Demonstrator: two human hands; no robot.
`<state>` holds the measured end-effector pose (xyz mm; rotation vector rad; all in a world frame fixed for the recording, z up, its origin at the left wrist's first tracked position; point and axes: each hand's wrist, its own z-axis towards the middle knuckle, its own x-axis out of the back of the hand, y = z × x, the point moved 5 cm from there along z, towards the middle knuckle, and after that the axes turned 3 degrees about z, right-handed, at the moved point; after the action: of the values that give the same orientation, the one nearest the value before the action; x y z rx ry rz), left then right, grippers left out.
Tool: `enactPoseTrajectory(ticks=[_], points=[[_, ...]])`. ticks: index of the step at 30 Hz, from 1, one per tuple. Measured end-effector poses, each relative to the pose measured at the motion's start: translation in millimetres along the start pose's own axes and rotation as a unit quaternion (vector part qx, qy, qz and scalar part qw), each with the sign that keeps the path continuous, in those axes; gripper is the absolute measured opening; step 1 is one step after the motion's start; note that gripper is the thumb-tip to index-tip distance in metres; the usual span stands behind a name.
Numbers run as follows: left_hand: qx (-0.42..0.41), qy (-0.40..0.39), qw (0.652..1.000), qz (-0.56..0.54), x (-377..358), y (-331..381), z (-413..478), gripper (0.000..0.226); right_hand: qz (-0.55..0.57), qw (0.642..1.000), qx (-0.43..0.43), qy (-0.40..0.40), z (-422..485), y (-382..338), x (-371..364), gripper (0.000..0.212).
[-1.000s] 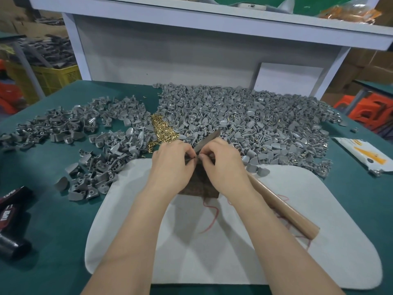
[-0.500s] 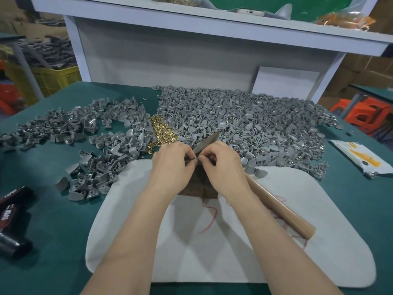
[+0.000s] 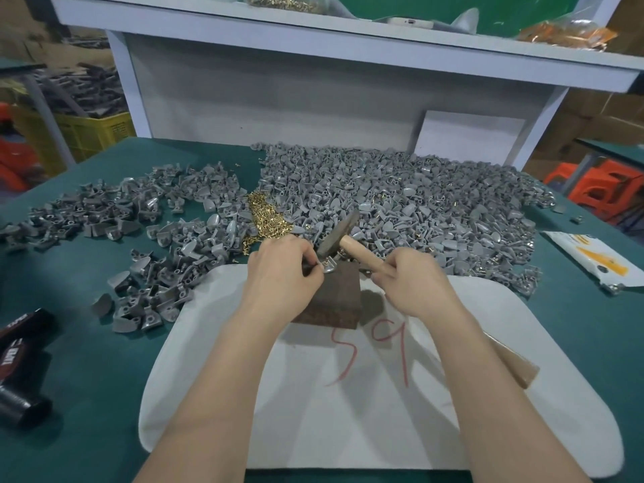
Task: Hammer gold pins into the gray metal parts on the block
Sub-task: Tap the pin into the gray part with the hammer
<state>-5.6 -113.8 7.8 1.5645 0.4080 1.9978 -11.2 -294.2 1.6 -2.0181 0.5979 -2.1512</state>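
One gray metal part (image 3: 329, 266) sits on the top face of the brown block (image 3: 334, 301), near its far edge, pinched in place by the fingertips of the left hand (image 3: 282, 277). The right hand (image 3: 414, 287) is wrapped around the wooden handle of a hammer (image 3: 339, 235), whose dark head stands tilted just above the part; contact between head and part cannot be confirmed. The block stands on a white mat (image 3: 348, 413) bearing red marks, laid on the green desk (image 3: 87, 395). A loose heap of gold pins (image 3: 263, 219) lies just beyond the left hand, flanked by a large heap of gray parts (image 3: 418, 203) to the right and a thinner scatter (image 3: 139, 217) to the left. Black cylindrical items (image 3: 21, 346) lie at the desk's left edge, and a white and orange packet (image 3: 589, 256) lies at its right.
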Motion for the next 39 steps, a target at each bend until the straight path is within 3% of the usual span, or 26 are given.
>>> enactPoseTrajectory(ticks=[4, 8, 11, 14, 16, 19, 21, 39], points=[[0.003, 0.002, 1.000, -0.001, 0, 0, 0, 0.020, 0.127, 0.991, 0.040, 0.014, -16, -1, 18, 0.017], [0.003, -0.001, 1.000, -0.002, -1, -1, 0, 0.018, 0.073, 0.988, 0.113, 0.078, -42, -8, 36, 0.052], [-0.005, 0.004, 1.000, -0.031, -1, -1, 0, 0.018, 0.134, 0.970, 0.149, 0.138, -61, -12, 40, 0.058], [-0.006, 0.006, 0.999, -0.037, -1, 0, -1, 0.017, 0.145, 0.968, 0.177, 0.106, -60, -18, 35, 0.065], [-0.001, 0.005, 1.000, -0.024, -1, 0, 1, 0.013, 0.119, 0.974, 0.172, 0.084, -47, -24, 25, 0.058], [-0.001, 0.008, 1.000, -0.023, -1, -1, 1, 0.014, 0.103, 0.983, 0.130, 0.083, -28, -35, 10, 0.023], [-0.002, 0.008, 1.000, -0.026, -1, -1, 1, 0.014, 0.104, 0.985, 0.110, 0.083, -20, -44, 3, 0.012], [0.001, -0.001, 1.000, -0.003, -2, -2, 1, 0.005, 0.076, 0.989, 0.109, 0.060, -9, -63, -6, 0.011]])
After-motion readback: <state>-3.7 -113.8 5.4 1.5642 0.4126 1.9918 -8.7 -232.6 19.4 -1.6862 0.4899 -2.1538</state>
